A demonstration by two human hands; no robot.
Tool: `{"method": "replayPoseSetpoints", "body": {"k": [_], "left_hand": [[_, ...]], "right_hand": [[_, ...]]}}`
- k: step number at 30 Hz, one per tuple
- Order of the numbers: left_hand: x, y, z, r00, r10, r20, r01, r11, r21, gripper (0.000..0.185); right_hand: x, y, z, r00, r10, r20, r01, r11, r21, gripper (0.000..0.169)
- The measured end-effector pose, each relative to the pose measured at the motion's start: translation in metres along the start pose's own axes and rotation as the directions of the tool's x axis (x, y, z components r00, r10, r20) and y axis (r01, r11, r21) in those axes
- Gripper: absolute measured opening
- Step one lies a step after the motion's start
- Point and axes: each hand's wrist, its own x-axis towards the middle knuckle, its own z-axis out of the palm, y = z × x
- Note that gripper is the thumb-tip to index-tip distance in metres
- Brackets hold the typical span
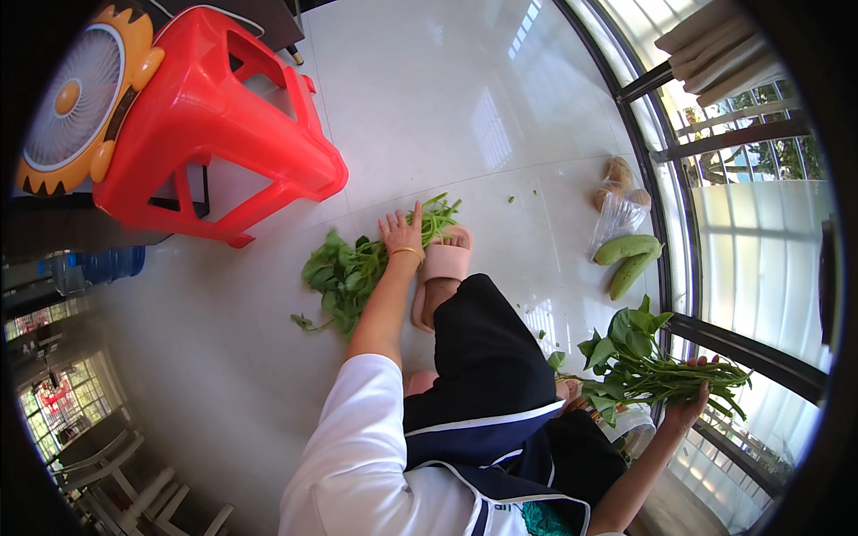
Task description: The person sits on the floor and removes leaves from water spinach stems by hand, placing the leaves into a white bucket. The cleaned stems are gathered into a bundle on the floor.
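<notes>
My left hand (402, 236), a gold-coloured bangle at its wrist, lies on a pile of leafy greens (345, 271) on the floor. Its fingers are apart, and the palm side is hidden. Cut stems (439, 216) stick out past the fingertips, beside a pink slipper (448, 261) on my foot. Over at the right, my right hand (689, 405) grips a bundle of long-stemmed leafy greens (647, 368) around the stems. The leaves of that bundle point left, and the stem ends extend right, towards the window.
A red plastic stool (221, 127) carries an orange-rimmed fan (74, 97). By the window frame (660, 221) lie green gourds (627, 254) and a clear plastic bag with brown tubers (620, 191). Leaf scraps (511, 199) dot the tiled floor (415, 100). Blue water jug (114, 264) at left.
</notes>
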Motion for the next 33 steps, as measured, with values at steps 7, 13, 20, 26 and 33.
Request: {"method": "replayPoseSetpoints", "body": {"k": [7, 13, 20, 26, 33], "left_hand": [[-0.026, 0.037, 0.014, 0.944, -0.186, -0.272, 0.077, 0.927, -0.367, 0.055], [-0.081, 0.196, -0.114, 0.863, 0.194, -0.467, -0.499, 0.186, -0.846, 0.046], [-0.27, 0.296, -0.247, 0.489, 0.759, -0.43, -0.747, 0.11, -0.656, 0.071], [-0.276, 0.299, -0.187, 0.176, 0.847, -0.502, -0.817, -0.159, -0.555, 0.105], [-0.26, 0.295, -0.175, 0.299, 0.895, -0.33, -0.614, -0.085, -0.785, 0.13]], "right_hand": [[-0.006, -0.003, 0.0, 0.998, 0.034, -0.049, -0.036, 0.998, -0.054, 0.06], [-0.009, -0.002, 0.017, 0.995, 0.076, 0.059, -0.07, 0.992, -0.108, 0.063], [-0.02, -0.007, -0.034, 0.984, 0.054, -0.167, -0.052, 0.999, 0.016, 0.054], [-0.039, -0.018, 0.018, 0.996, -0.092, 0.018, 0.093, 0.989, -0.115, 0.054], [-0.03, -0.009, 0.057, 0.998, -0.069, 0.005, 0.067, 0.987, 0.149, 0.062]]}}
